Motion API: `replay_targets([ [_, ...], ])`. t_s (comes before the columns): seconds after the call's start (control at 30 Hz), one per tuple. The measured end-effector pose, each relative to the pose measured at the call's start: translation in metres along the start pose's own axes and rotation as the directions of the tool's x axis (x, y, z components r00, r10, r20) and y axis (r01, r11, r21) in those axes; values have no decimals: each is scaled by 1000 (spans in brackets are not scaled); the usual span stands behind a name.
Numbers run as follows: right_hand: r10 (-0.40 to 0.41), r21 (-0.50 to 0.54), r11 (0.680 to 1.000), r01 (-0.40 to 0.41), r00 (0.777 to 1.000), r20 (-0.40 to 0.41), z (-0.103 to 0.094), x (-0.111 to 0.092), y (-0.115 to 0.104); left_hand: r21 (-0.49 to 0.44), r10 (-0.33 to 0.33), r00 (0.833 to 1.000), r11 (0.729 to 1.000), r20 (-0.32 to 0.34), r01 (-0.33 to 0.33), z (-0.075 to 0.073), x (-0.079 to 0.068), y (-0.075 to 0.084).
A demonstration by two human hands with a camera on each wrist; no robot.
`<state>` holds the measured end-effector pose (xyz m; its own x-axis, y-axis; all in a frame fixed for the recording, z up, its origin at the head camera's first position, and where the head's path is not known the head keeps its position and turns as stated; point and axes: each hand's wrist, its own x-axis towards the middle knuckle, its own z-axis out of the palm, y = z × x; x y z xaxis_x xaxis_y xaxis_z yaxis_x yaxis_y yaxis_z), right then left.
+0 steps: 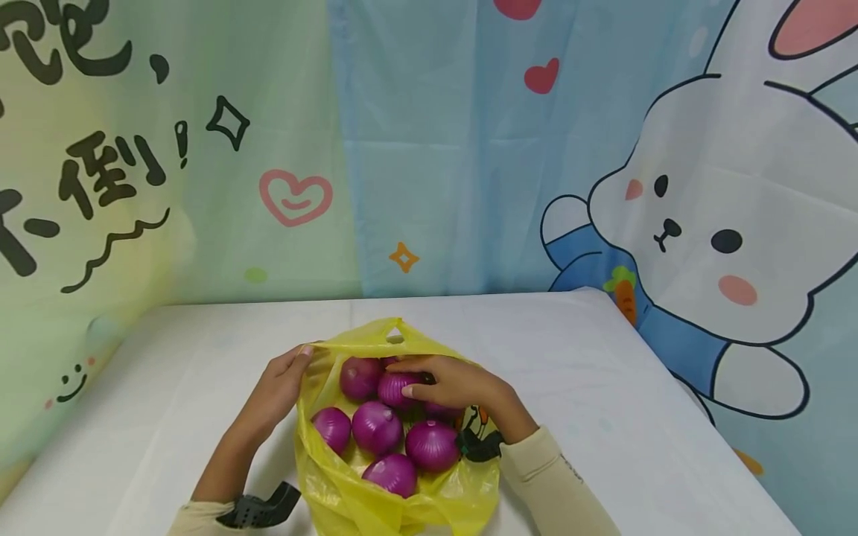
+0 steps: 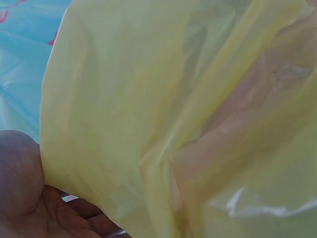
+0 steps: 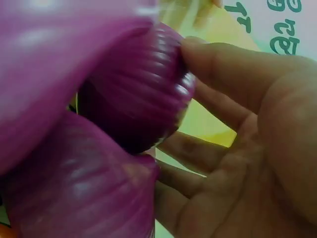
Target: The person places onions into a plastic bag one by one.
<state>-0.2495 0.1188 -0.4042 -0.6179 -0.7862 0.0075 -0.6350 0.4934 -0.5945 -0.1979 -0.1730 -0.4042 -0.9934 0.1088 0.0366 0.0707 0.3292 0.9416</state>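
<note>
A yellow plastic bag point(image 1: 315, 484) stands with its mouth spread wide, and several purple onions point(image 1: 377, 428) lie inside. My left hand point(image 1: 280, 383) pinches the bag's left rim; in the left wrist view the thumb point(image 2: 20, 173) lies on the near side of the film and the fingers pass behind it. Reaching in from the right, my right hand point(image 1: 456, 380) holds one onion point(image 1: 397, 390) near the back of the bag. The right wrist view has the thumb on this onion point(image 3: 141, 89), with the other fingers partly hidden behind it. Two nearer onions point(image 3: 79, 183) crowd beside it.
The bag rests on a table with a white cloth point(image 1: 603, 417). Behind the table hangs a printed curtain point(image 1: 429, 186) with a rabbit, hearts and lettering. Dark straps point(image 1: 261, 510) circle both wrists, the right one close to the bag's inner wall.
</note>
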Motion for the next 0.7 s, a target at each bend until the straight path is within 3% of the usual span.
replay_targets([
  [0.1, -36, -70, 997, 30, 996, -85, 1, 1, -3, 6, 5, 1000, 1000, -7, -5, 0, 0, 0],
  [0.27, -43, -169, 986, 9, 979, -201, 1, 3, -13, 0, 21, 1000, 1000, -17, -21, 0, 2, 3],
  [0.57, -10, -143, 990, -15, 984, -176, 0, 1, -15, 12, 20, 1000, 1000, -17, -20, -1, 4, 0],
  [0.7, -11, -47, 999, 3, 986, -168, -5, -4, -13, 2, 25, 1000, 1000, -9, -25, -4, 4, 0],
])
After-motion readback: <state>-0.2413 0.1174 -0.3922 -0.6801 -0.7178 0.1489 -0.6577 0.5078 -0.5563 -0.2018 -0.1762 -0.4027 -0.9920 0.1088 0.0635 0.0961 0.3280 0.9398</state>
